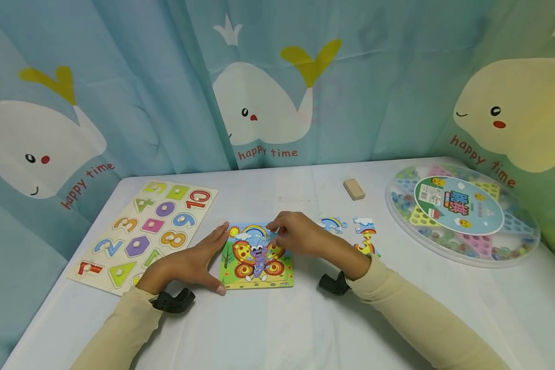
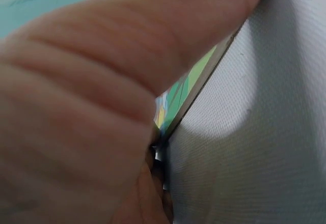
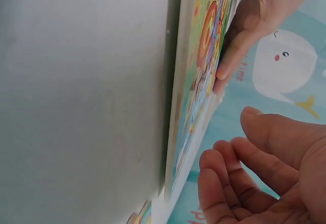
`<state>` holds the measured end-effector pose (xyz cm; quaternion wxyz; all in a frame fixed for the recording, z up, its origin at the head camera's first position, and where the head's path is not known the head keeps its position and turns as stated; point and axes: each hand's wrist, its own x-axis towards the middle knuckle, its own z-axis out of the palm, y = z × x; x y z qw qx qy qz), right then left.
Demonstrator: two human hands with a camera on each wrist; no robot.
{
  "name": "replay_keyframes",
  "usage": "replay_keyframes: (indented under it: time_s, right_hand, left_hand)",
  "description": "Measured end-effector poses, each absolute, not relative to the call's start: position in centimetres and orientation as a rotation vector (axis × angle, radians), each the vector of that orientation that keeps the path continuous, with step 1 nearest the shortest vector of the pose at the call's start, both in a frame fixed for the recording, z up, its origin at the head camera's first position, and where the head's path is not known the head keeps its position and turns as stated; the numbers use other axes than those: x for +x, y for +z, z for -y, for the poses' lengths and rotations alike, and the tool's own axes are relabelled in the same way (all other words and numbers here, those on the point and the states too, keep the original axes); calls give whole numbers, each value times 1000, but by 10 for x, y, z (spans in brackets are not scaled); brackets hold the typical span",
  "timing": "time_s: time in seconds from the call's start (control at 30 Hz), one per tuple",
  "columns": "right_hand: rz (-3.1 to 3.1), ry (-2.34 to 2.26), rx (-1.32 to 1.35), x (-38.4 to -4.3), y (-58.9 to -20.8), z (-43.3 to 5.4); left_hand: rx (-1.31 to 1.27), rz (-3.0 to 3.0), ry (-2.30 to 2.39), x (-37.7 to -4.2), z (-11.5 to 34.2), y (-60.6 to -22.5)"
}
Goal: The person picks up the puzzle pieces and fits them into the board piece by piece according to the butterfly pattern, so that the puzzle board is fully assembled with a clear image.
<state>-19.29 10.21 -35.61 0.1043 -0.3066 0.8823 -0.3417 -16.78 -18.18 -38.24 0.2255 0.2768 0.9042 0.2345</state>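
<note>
A square butterfly puzzle board (image 1: 258,262) lies on the white table between both hands. My left hand (image 1: 191,262) rests along its left side, fingers stretched toward the far corner and thumb at the near corner. In the left wrist view, the thumb (image 2: 153,35) crosses in front of the board's edge (image 2: 209,71). Over the board's far right corner, my right hand (image 1: 300,234) has softly bent fingers. The right wrist view shows a gap between its thumb (image 3: 275,132) and fingers, with nothing held. Right of it lie loose jigsaw pieces: a rainbow piece (image 1: 333,224) and butterfly-wing pieces (image 1: 367,245).
A wooden number-and-shape board (image 1: 139,226) lies to the left. At the right sits a round clear case (image 1: 402,234) of marbles and coloured pegboard parts. A small wooden block (image 1: 353,189) lies toward the back. A blue whale-print curtain (image 1: 374,103) hangs behind the table.
</note>
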Motion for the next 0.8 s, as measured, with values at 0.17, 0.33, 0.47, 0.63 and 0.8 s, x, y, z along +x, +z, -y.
replay_keyframes:
  time_s: [0.17,0.33,0.47,0.63,0.8]
  right_hand:
    - [-2617,-1036,-940,-192,-355,-114]
    - [-2651,-1023,-946,-190,-352,-126]
    - [-2654,-1045,-912,-190,-353,-136]
    - [-2668,-1070,-925,-191,-354,-148]
    - [-2693,-1063,-902,-190,-353,-156]
  left_hand:
    - [770,-2490,650,-168,182,-382]
    - [768,-2486,655,-167,181,-381]
    - [761,-2489,654,-167,181,-380]
    - [749,-2497,646,-166,181,-380]
    - [752,-2494,645,-167,181,-380]
